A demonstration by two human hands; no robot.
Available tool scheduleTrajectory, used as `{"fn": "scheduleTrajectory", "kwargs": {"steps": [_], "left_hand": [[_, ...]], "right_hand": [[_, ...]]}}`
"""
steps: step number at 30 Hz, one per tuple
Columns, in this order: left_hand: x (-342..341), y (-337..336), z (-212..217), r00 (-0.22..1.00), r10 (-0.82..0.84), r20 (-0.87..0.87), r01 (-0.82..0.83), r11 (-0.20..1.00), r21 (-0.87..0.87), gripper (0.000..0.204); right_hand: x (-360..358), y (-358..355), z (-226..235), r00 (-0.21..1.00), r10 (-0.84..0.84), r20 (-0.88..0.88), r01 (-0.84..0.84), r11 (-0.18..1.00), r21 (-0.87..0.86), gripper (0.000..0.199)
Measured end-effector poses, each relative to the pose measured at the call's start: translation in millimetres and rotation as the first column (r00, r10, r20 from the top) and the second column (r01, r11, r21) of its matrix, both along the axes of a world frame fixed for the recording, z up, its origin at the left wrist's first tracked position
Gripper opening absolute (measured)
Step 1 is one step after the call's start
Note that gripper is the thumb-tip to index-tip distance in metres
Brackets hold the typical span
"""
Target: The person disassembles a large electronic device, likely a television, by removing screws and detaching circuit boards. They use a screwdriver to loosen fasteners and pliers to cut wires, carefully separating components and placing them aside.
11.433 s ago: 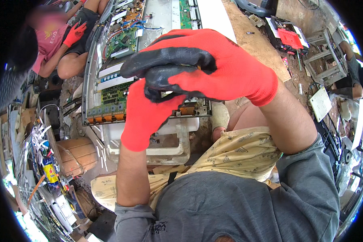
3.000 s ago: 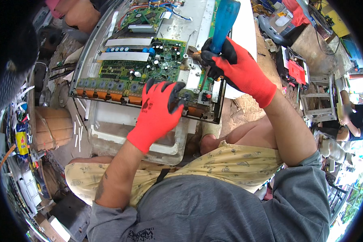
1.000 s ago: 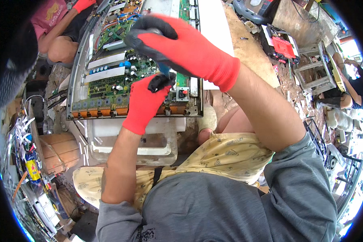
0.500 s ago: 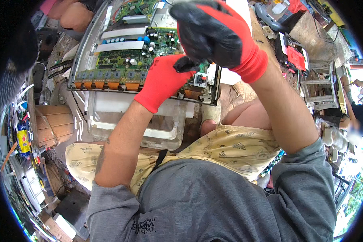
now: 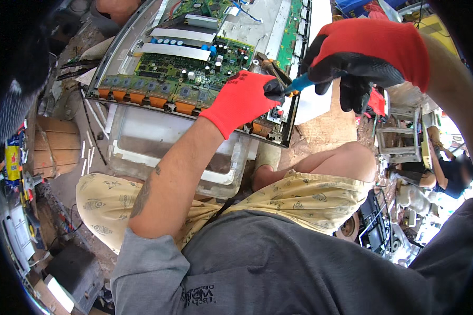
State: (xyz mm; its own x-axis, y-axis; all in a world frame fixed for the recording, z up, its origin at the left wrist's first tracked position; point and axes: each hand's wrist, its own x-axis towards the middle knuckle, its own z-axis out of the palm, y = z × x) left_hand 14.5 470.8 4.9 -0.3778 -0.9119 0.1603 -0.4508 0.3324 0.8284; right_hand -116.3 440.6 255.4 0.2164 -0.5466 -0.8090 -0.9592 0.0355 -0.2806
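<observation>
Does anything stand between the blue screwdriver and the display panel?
Perhaps the left hand: it covers the lower end of the blue screwdriver, hiding whether the tip touches the display panel. Orange-handled pliers lie beside that hand. Nothing visible separates the screwdriver from the right hand.

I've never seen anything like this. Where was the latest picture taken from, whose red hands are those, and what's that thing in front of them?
There is no machine here: a person works with two gloved hands, seen from above by a wide fisheye camera worn on their head, which is why straight edges curve.

The right hand grips a blue-handled screwdriver. The left hand has its fingertips at the tool's other end; whether they grasp it or only touch it is hard to tell.

In front lies a flat metal chassis, opened to show its electronics: a green circuit board crossed by white strips, and blue cables.

At the right edge is another person.
</observation>
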Motion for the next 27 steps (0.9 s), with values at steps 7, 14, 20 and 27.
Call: {"fn": "scheduleTrajectory", "kwargs": {"steps": [7,14,20,27], "left_hand": [[29,-25,-5,0.949,-0.226,-0.22,0.229,0.973,-0.014,0.029],[48,-36,0,0.961,-0.115,-0.252,0.098,0.992,-0.077,0.026],[60,-42,0,0.963,0.016,-0.27,-0.016,1.0,0.002,0.026],[52,-44,4,0.94,-0.105,-0.326,0.115,0.993,0.014,0.029]], "right_hand": [[3,-38,-27,0.962,0.192,-0.192,-0.18,0.98,0.079,0.028],[34,-35,-34,0.939,0.172,-0.297,-0.181,0.983,-0.004,0.03],[24,-48,-44,0.944,-0.062,-0.323,0.069,0.998,0.01,0.034],[8,5,-34,0.2,0.854,-0.48,-0.979,0.151,-0.14,0.055]]}}
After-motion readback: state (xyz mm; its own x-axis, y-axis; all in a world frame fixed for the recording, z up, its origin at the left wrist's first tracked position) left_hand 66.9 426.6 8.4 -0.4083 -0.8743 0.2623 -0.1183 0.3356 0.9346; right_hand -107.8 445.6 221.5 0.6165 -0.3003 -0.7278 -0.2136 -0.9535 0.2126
